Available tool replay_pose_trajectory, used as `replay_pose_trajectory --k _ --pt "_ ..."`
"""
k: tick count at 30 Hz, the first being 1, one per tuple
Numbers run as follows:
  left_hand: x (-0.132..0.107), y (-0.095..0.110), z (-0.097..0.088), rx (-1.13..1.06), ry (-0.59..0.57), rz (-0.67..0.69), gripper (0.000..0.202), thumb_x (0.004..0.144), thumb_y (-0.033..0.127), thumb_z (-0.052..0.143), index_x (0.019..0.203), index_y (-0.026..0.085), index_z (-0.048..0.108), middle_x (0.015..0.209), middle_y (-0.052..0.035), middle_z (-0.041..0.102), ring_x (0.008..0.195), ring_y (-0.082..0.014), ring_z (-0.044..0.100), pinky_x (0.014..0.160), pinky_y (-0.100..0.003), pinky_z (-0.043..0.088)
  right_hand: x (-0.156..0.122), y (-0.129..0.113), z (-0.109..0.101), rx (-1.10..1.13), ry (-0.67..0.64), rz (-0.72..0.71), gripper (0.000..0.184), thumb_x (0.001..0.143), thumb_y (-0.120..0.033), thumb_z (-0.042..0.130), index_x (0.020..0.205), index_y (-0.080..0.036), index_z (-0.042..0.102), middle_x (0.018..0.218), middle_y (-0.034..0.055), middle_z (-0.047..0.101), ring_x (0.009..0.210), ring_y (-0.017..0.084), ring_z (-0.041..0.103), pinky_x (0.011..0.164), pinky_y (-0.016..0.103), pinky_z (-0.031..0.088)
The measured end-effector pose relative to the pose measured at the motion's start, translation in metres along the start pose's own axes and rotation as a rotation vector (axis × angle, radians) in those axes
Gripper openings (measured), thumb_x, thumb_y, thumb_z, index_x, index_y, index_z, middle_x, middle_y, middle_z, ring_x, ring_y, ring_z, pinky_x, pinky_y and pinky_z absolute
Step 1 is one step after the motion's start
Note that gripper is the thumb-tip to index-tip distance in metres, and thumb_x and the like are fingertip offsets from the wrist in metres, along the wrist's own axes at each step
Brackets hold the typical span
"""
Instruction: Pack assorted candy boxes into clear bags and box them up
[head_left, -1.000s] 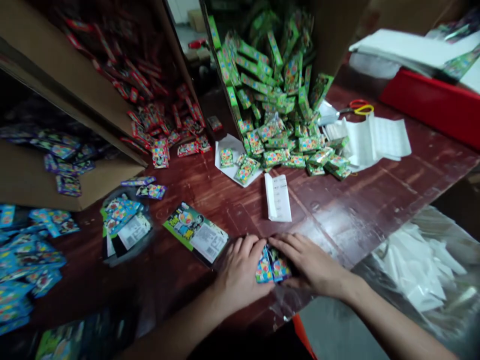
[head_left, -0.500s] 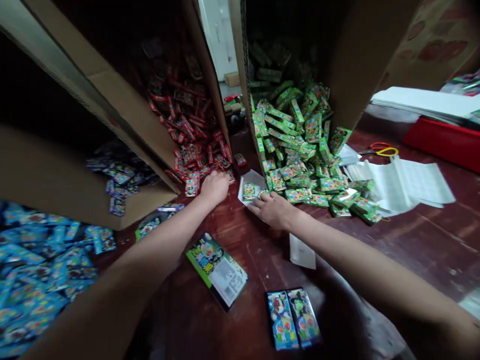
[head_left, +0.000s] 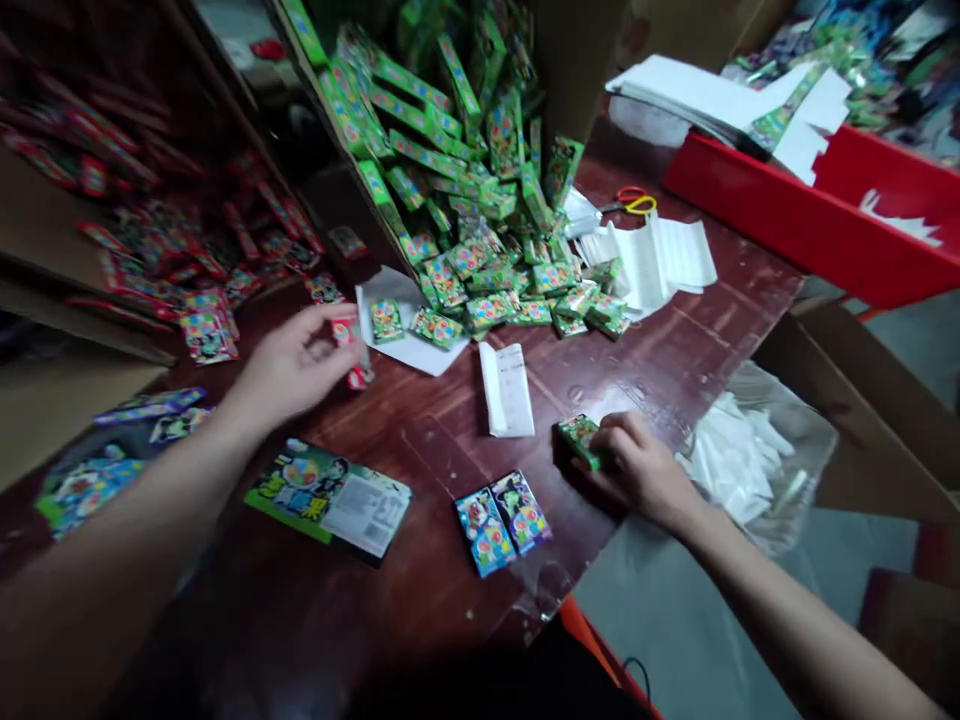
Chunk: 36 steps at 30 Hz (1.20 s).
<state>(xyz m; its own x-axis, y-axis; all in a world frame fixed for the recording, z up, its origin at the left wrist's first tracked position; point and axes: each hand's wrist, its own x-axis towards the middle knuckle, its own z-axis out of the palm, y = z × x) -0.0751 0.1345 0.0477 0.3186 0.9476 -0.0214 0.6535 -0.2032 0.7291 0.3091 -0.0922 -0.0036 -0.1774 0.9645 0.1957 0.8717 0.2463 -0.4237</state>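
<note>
Red box (head_left: 343, 332) and green box (head_left: 579, 440): one for each hand

The red box is at nine o'clock of the view, and it seems to be up off the worktop (head_left: 435, 440). The left hand (head_left: 304, 360) pinches it, thumb on one side and fingers on the other, so that hand is narrow. The green box is near four o'clock. The right hand (head_left: 634, 462) is curled round one end of it. I cannot tell if this box touches the worktop.

The step in hand looks like holding these two, with a pair lying side by side at six o'clock: a blue box (head_left: 484, 535) and a purple box (head_left: 521, 515). I think the next move calls for a light, steady grip, so nothing gets squashed, and for care not to bump the pair.

Now the counting. I see one red box in the left hand, one green box in the right hand, one blue and one purple. Two more green boxes (head_left: 388, 320) lie on one white sheet (head_left: 427, 358) at ten o'clock. There is one paper slip (head_left: 507, 390) near the middle, one card (head_left: 330, 497) at eight o'clock, and one pair of scissors (head_left: 637, 203) at two o'clock. The green heap (head_left: 491, 308) at twelve o'clock and the red heap (head_left: 206, 330) out past the left hand have too many to count, because they cover each other.
</note>
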Motion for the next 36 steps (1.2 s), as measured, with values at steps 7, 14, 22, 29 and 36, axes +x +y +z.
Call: replay_pose_trajectory --k 7,14,22,29,36 --pt "-0.07 0.103 0.102 -0.254 -0.598 0.184 0.043 0.095 0.038 0.056 0.134 0.021 0.056 0.117 -0.0089 0.073 0.103 -0.0209 0.07 0.086 -0.031 0.055 -0.011 0.024 -0.013 0.023 -0.197 -0.06 0.118 0.072 -0.072 0.075 0.161 -0.025 0.015 0.159 0.0192 0.034 0.14 0.041 0.041 0.11 0.06 0.042" --pt "-0.045 0.152 0.16 0.348 -0.967 0.759 0.026 0.093 0.018 0.055 0.105 0.028 0.075 0.107 -0.0019 0.075 0.101 -0.0211 0.067 0.091 -0.032 0.047 0.017 0.048 -0.01 0.133 -0.31 -0.182 0.1 0.08 -0.05 0.076 0.16 -0.022 0.023 0.13 0.0159 0.056 0.113 0.034 0.053 0.099 0.055 0.047" --pt "-0.078 0.137 0.175 0.48 -0.44 0.557 0.048 0.09 0.047 0.065 0.127 0.017 0.061 0.125 -0.0125 0.065 0.12 -0.0305 0.055 0.103 -0.043 0.043 -0.023 0.074 -0.011 0.483 -0.062 -0.073 0.041 0.085 -0.041 0.071 0.114 -0.026 0.046 0.136 0.0143 0.049 0.133 0.032 0.049 0.11 0.054 0.042" --pt "-0.115 0.126 0.201 0.516 -0.332 0.396 0.085 0.079 0.039 0.071 0.15 0.009 0.035 0.133 -0.0189 0.06 0.122 -0.0354 0.051 0.102 -0.05 0.041 -0.016 0.073 -0.01 0.18 -0.356 -0.209 0.051 0.086 -0.051 0.071 0.124 -0.024 0.049 0.157 0.0139 0.044 0.155 0.036 0.021 0.12 0.073 0.008" --pt "-0.131 0.096 0.11 0.563 -0.402 0.474 0.106 0.073 0.058 0.079 0.159 0.029 0.024 0.163 -0.0125 0.035 0.143 -0.037 0.039 0.113 -0.052 0.036 -0.001 0.045 0.0 0.029 -0.313 -0.374 0.118 0.078 -0.08 0.063 0.163 -0.019 0.01 0.166 0.0205 0.025 0.154 0.039 0.02 0.121 0.068 0.014"
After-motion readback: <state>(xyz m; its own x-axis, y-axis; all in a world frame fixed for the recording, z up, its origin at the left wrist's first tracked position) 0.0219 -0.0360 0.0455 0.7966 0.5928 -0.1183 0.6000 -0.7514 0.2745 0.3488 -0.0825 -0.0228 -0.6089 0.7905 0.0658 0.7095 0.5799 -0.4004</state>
